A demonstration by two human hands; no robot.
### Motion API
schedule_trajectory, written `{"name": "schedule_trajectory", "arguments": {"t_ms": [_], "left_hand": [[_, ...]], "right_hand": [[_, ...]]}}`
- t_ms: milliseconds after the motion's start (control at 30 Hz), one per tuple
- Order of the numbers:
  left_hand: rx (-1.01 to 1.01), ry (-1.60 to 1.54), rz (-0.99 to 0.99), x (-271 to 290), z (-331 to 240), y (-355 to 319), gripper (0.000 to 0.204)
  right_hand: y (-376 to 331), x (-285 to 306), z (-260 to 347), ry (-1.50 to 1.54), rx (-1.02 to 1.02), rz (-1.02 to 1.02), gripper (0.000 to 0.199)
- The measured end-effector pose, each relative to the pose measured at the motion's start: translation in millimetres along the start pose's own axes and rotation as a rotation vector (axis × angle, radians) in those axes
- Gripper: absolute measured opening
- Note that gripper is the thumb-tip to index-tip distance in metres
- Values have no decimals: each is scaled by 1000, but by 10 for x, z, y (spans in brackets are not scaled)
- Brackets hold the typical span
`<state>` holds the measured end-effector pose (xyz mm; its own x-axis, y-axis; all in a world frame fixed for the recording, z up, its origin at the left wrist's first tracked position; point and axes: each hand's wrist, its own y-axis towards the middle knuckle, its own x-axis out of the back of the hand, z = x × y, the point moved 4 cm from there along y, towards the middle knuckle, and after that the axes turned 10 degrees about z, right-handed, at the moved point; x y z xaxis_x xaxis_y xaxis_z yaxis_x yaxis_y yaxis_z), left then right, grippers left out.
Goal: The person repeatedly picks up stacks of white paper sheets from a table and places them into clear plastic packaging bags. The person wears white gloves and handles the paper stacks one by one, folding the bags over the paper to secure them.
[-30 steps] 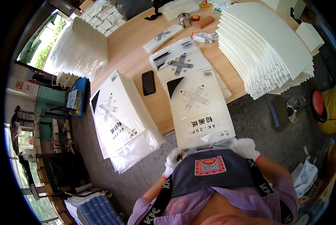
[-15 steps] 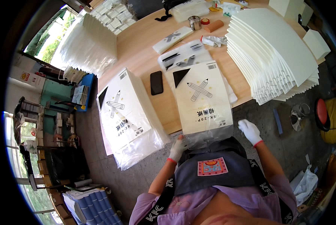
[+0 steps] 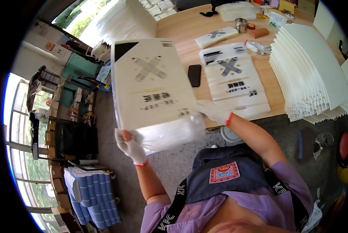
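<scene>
Over the front left edge of a pale wooden table (image 3: 181,31), a cream, rectangular, plastic-sleeved packet (image 3: 152,85) is slanting. Flat, clear, printed plastic bags (image 3: 238,83) are lying to its right. A white-gloved left hand (image 3: 132,147) is clamping the packet's lower left corner, a white-gloved right hand (image 3: 216,112) its lower right edge.

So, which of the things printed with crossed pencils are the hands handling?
The large leftmost package, with the left hand and right hand at its lower part; the flat bags and smaller bundle lie on the table.
</scene>
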<state>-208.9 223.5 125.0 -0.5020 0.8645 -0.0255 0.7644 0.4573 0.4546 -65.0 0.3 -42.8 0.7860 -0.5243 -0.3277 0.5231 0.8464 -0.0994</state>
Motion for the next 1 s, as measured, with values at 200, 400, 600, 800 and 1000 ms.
{"name": "schedule_trajectory", "arguments": {"t_ms": [200,400,600,800,1000], "left_hand": [[502,701,-39,1295,1393,-146,17],[308,78,-556,1124,1931,-898,37],[920,74,389,-129,2708,-2144,17],[-7,446,942,-2384,1803,-1451,11],[-2,814,1272,-3358,2072,-1166,18]], "right_hand": [[466,-343,61,-1,-111,-114,36],[-224,-602,-182,-39,20,78,30],[-1438,-87,-983,-79,-274,-193,24],[-2367,137,-1131,-35,-317,-486,25],[-2539,45,-1082,36,-189,-600,24]]}}
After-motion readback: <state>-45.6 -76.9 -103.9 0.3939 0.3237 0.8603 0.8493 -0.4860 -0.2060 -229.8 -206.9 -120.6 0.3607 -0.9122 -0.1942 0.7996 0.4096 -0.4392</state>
